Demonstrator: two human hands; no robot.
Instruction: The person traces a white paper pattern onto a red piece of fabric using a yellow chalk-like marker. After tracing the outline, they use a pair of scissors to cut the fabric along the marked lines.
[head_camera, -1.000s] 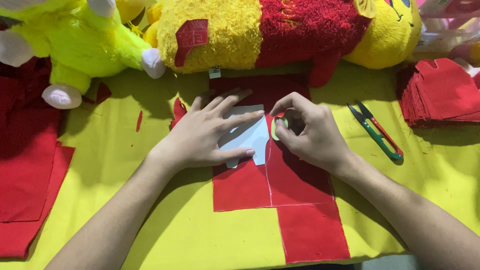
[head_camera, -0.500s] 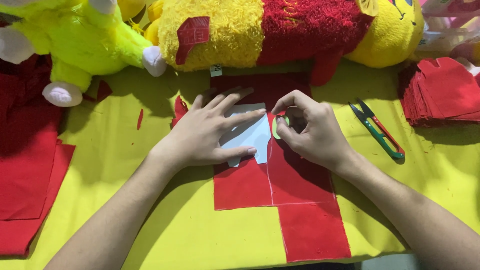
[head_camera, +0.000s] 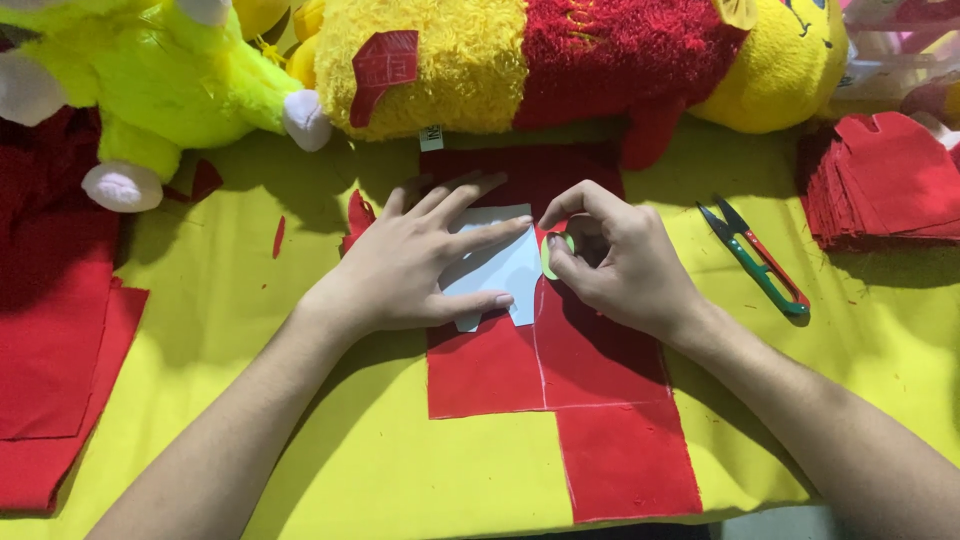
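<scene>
We are pressing our left hand (head_camera: 415, 260), fingers spread flat, on a pale paper template (head_camera: 500, 268) over red felt (head_camera: 560, 380); at three o'clock, our right hand (head_camera: 625, 265) is pinching a small green chalk (head_camera: 549, 258) against the template's edge.

— What's under the left hand (head_camera: 410, 265)?
— A paper template (head_camera: 500, 270) on the fabric piece (head_camera: 560, 380); right hand (head_camera: 625, 265) just beside it.
— And the snips (head_camera: 755, 260)?
— Right of that; fabric stack (head_camera: 890, 185) farther right; plush toys (head_camera: 520, 60) behind.
</scene>
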